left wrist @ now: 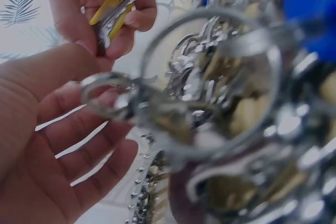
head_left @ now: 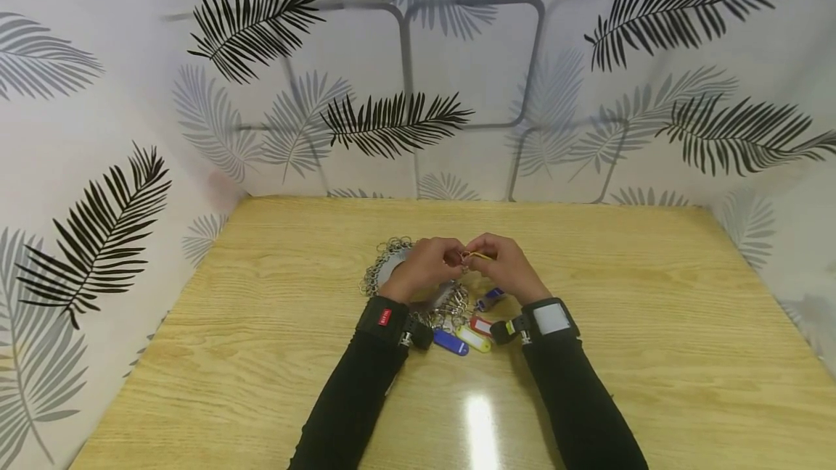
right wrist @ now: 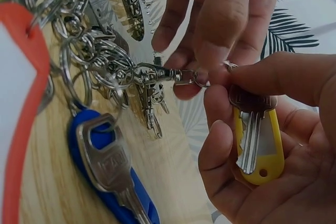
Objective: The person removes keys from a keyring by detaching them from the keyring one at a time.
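Observation:
My right hand [head_left: 512, 267] grips a silver key [right wrist: 252, 142] and a yellow key tag [right wrist: 275, 163] between thumb and fingers. The key lies over the tag, which has a pale label. Right beside it, my left hand [head_left: 427, 263] pinches a small metal ring [right wrist: 201, 80] at the end of a swivel clasp [right wrist: 170, 74]; the fingertips partly hide it. From this clasp, linked rings [right wrist: 105, 59] run back to a round metal plate [head_left: 392, 267] edged with small rings. The fingertips of both hands nearly meet.
On the wooden table [head_left: 261, 354] near the wrists lie a blue tag [head_left: 451, 342], a yellow tag [head_left: 473, 339], a red tag [head_left: 482, 326] and another blue tag [head_left: 490, 299]. A key [right wrist: 107, 163] overlaps a blue tag. A leaf-patterned wall [head_left: 457, 78] stands behind.

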Demonstrator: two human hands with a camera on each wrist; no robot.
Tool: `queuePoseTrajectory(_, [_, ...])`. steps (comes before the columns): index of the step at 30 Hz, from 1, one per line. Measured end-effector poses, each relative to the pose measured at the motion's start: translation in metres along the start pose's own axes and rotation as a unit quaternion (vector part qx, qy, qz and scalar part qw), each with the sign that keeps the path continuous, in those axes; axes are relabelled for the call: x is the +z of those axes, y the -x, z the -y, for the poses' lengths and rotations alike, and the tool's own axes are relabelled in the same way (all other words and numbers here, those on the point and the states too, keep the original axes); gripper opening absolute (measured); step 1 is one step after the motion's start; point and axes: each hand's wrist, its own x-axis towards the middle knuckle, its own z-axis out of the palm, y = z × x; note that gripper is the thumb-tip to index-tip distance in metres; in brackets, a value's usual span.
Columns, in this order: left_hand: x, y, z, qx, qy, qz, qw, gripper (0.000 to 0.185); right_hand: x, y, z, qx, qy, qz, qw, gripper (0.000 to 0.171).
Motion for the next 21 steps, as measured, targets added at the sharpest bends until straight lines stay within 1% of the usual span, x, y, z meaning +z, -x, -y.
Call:
queuePoseTrajectory(6, [0.0036,0.0005,-0.0010,0.006,0.034,-0.024,0.9991,0.019,-0.0008,-0.0008,-0.0016,0.011,-0.006,-0.006,1.000,0.015])
queuePoseTrajectory(9, [0.0028,0.0010,0.0015,0.009,0.047,-0.029,0.9984,0.019,-0.0016,-0.0015,-0.0032,0.013,-0.009,-0.005,1.000,0.015])
queuePoseTrajectory(15, [0.0022,-0.0003,0.0067,0.021,0.048,-0.020,0.9984,0.019,-0.0027,-0.0021,-0.0049,0.016,-0.019,0.001,1.000,0.016])
queuePoseTrajectory(21, [0.0028,-0.0008,0.0069,0.031,0.044,-0.021,0.9983,0.019,-0.0040,-0.0011,-0.0050,0.011,-0.021,0.003,1.000,0.015])
